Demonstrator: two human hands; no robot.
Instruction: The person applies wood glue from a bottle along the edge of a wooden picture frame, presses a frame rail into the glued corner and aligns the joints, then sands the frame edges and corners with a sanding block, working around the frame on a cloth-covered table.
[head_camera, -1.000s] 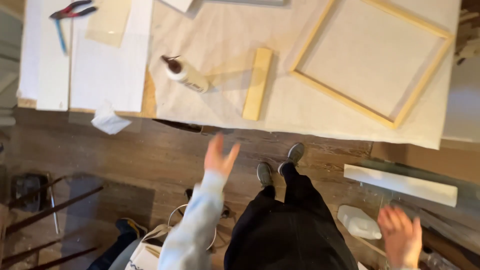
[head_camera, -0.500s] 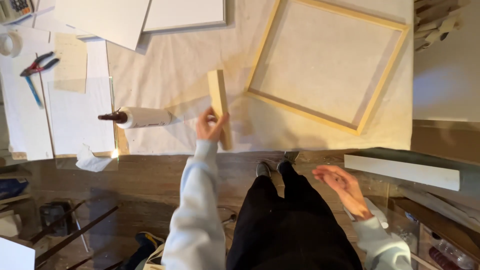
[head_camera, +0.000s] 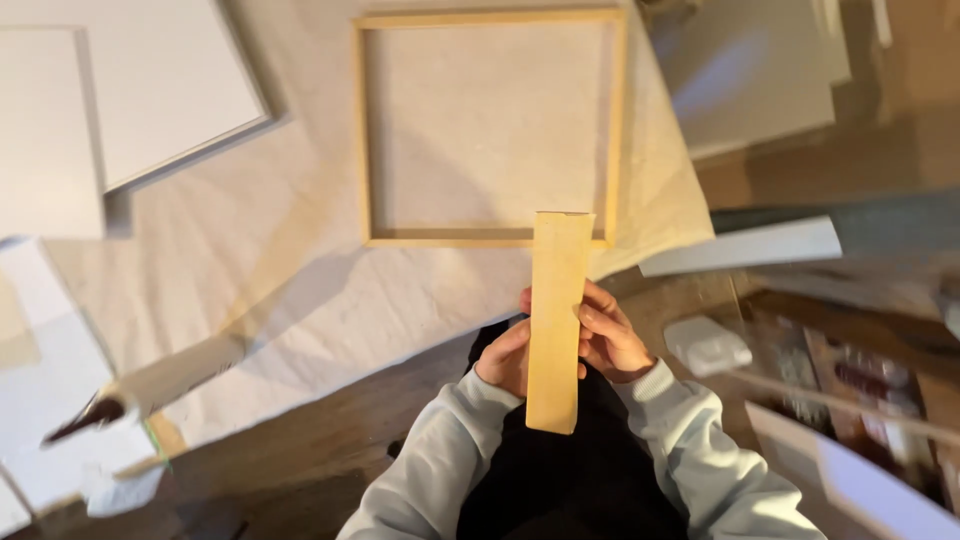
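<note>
Both my hands clasp flat wooden slat at centre frame, upright. Left hand grip pinching its left edge, right hand grip wrapped on right edge. Square wooden frame at 12 o'clock, flat on cloth-covered table. White boards at 10 o'clock.

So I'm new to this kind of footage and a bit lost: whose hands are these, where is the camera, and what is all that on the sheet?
The camera sits on a person's head and looks straight down, so the pale-sleeved arms are that person's own. Both hands grip a flat wooden slat: the left hand on one edge, the right hand on the other. Beyond it, an open square wooden frame lies on a cream cloth spread over the floor. White boards lie at the upper left, and a blurred bottle with a dark tip at the lower left.
</note>
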